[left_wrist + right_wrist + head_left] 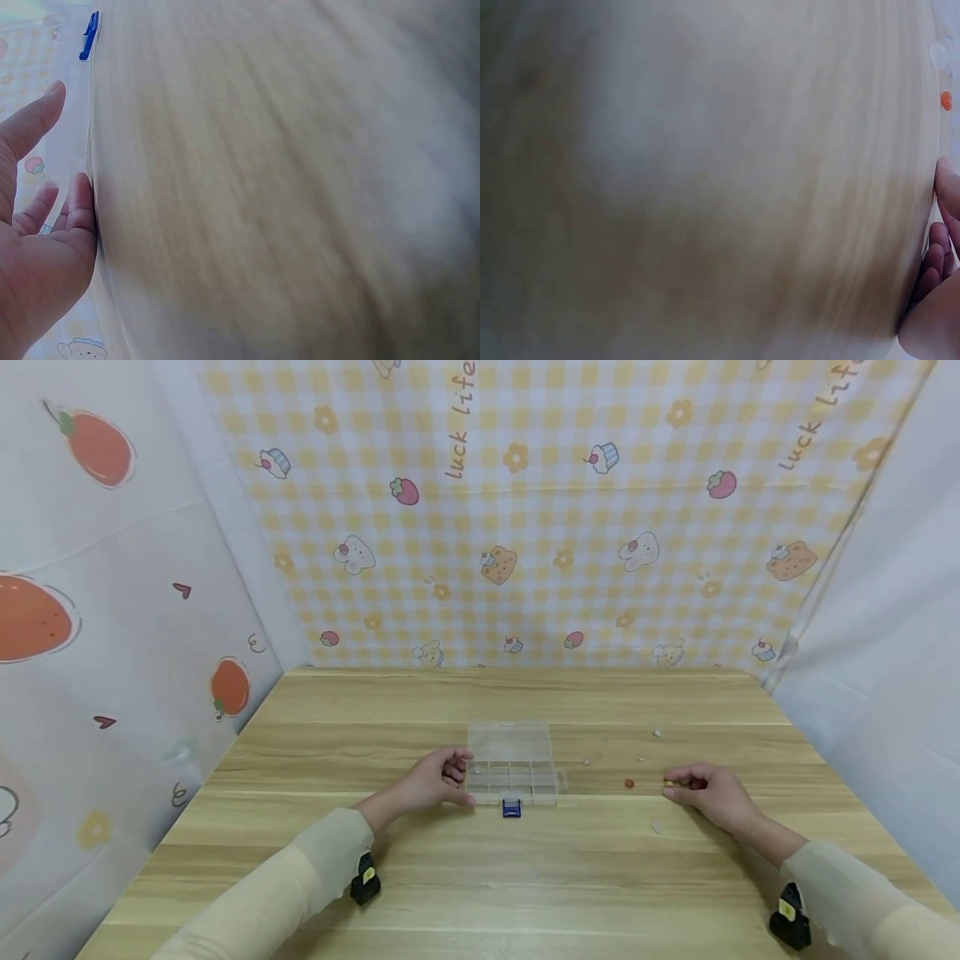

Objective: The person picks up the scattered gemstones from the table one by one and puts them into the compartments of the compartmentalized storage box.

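yellow piece [668, 783] pinched, the right hand [714, 795] seemed mid-pickup right of the clear box [513, 762], likely needing a lift, left hand [433, 779] wide at the box's left edge.

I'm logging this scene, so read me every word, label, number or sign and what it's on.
"luck life" on the checked backdrop, upper middle.
"luck life" again, upper right of that backdrop.
Yellow labels on the black wrist cameras: too small to read.
Blue latch: any marking is too small to tell.
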Available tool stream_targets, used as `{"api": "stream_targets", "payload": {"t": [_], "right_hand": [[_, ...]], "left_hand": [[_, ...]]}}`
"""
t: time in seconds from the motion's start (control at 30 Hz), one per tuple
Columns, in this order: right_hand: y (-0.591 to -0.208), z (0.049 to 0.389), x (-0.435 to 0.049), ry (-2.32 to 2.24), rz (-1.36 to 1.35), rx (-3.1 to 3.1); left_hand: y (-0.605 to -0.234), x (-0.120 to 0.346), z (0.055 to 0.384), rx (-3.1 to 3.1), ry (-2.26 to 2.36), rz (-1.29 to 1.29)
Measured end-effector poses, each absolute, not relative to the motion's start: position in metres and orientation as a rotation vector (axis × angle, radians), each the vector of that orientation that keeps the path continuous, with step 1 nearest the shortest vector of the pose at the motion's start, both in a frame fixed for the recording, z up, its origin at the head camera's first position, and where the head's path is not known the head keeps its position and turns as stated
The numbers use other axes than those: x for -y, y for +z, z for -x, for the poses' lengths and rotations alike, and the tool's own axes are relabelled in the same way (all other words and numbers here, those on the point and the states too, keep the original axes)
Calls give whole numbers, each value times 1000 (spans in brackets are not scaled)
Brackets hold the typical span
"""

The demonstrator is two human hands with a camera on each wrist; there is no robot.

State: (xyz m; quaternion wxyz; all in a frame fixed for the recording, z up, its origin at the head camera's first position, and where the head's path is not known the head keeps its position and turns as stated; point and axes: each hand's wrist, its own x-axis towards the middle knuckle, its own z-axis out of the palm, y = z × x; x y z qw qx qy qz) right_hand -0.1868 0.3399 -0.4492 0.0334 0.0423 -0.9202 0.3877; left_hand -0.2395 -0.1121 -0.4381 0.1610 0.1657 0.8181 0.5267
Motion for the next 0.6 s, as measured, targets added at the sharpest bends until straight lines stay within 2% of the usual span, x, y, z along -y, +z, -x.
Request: {"api": "stream_targets", "payload": {"t": [0.6], "right_hand": [[-449, 186, -339, 1220, -87, 2836]], "left_hand": [[-441, 113, 241, -2314, 1524, -508]]}}
